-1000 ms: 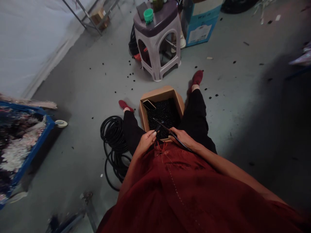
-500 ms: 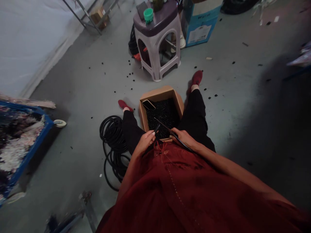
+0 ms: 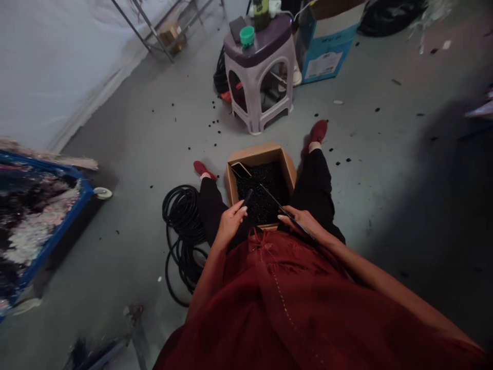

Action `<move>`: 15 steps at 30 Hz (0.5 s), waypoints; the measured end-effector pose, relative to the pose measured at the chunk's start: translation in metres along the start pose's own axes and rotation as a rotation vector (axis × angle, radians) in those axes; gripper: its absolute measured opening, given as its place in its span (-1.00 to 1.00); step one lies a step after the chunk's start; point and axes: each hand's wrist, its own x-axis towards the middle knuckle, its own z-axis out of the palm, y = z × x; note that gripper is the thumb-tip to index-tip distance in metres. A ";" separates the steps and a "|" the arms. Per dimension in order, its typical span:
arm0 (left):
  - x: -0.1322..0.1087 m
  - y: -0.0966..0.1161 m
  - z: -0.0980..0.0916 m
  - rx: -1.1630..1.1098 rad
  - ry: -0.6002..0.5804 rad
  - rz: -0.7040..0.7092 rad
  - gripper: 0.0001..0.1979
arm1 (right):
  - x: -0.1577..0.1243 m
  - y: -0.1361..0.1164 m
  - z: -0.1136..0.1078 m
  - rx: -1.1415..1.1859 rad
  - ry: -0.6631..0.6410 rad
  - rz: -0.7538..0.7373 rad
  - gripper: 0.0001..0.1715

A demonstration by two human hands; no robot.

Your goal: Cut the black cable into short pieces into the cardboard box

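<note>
I sit on the floor with a cardboard box (image 3: 287, 160) between my legs, filled with small black pieces (image 3: 265, 198). A phone (image 3: 241, 169) lies in its far left corner. My left hand (image 3: 231, 220) is closed on the end of a black hose (image 3: 247, 197) at the box's near left edge. My right hand (image 3: 302, 221) is closed round the handle of long black scissors (image 3: 275, 201), whose blades point out over the box. The rest of the hose lies coiled (image 3: 181, 231) on the floor beside my left leg.
A plastic stool (image 3: 259, 67) stands beyond the box with a green cup (image 3: 247, 36) and a bottle on it. A blue and white carton (image 3: 327, 46) is behind it. A blue cart (image 3: 42, 221) stands at the left. Black bits litter the grey floor.
The view has tilted slightly, so everything sits lower and to the right. The hose end in my left hand has risen a little toward the scissors. Both hands keep their grip.
</note>
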 end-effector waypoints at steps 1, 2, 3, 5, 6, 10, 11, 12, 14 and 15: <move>0.000 0.004 -0.001 0.039 0.032 0.031 -0.51 | -0.001 -0.002 -0.002 -0.006 -0.011 -0.006 -0.52; 0.000 0.007 -0.002 0.080 0.061 0.061 -0.54 | -0.002 -0.004 -0.003 -0.013 -0.016 -0.018 -0.52; 0.000 0.010 -0.001 0.121 0.089 0.089 -0.56 | -0.003 -0.006 -0.003 -0.019 -0.019 -0.031 -0.52; 0.000 0.014 0.000 0.199 0.142 0.138 -0.63 | -0.005 -0.009 -0.003 -0.031 -0.023 -0.054 -0.51; 0.001 0.014 0.001 0.232 0.164 0.162 -0.65 | -0.006 -0.010 -0.002 -0.033 -0.028 -0.062 -0.50; 0.001 0.009 0.006 0.321 0.211 0.236 -0.70 | -0.008 -0.012 -0.001 -0.011 -0.060 -0.066 -0.46; 0.001 0.008 0.007 0.338 0.211 0.244 -0.70 | -0.008 -0.013 -0.001 -0.003 -0.068 -0.069 -0.46; 0.001 0.006 0.008 0.352 0.207 0.247 -0.70 | -0.008 -0.014 -0.001 0.000 -0.078 -0.076 -0.46; 0.000 0.005 0.009 0.375 0.196 0.245 -0.69 | -0.007 -0.016 -0.002 -0.011 -0.102 -0.096 -0.45; -0.001 0.004 0.010 0.384 0.188 0.243 -0.69 | -0.007 -0.017 -0.002 -0.021 -0.117 -0.106 -0.45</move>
